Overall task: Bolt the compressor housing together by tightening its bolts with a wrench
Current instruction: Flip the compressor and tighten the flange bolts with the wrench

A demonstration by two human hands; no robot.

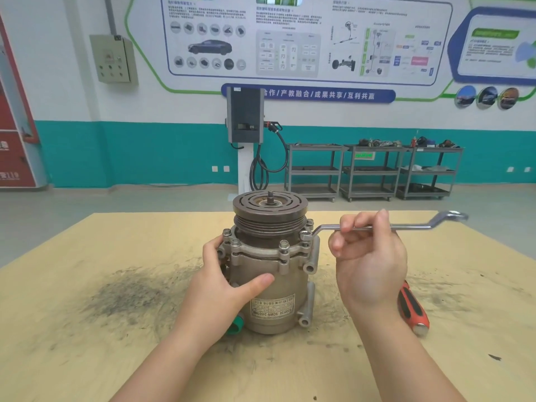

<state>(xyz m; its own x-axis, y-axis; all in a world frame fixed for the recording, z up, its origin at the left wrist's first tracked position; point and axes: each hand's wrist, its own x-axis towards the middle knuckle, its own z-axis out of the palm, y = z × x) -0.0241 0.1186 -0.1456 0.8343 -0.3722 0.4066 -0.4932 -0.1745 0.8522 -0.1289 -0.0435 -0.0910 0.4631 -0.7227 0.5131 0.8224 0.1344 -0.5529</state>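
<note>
A metal compressor (275, 285) stands upright on the wooden table (87, 329), with a dark grooved pulley (269, 207) on top. Several bolts (284, 245) ring its housing flange. A long offset ring wrench (412, 226) lies level, its near end seated on the bolt at the flange's right side (306, 235), its shaft pointing right. My right hand (368, 256) pinches the wrench shaft near its middle. Around the compressor's left side, my left hand (229, 280) grips the body, thumb across the front.
A red-and-black-handled tool (413, 309) lies on the table just right of my right wrist. A green cap (235, 326) sticks out at the compressor's lower left. Dark grime stains the table to the left. Shelving carts and a charging post stand far behind.
</note>
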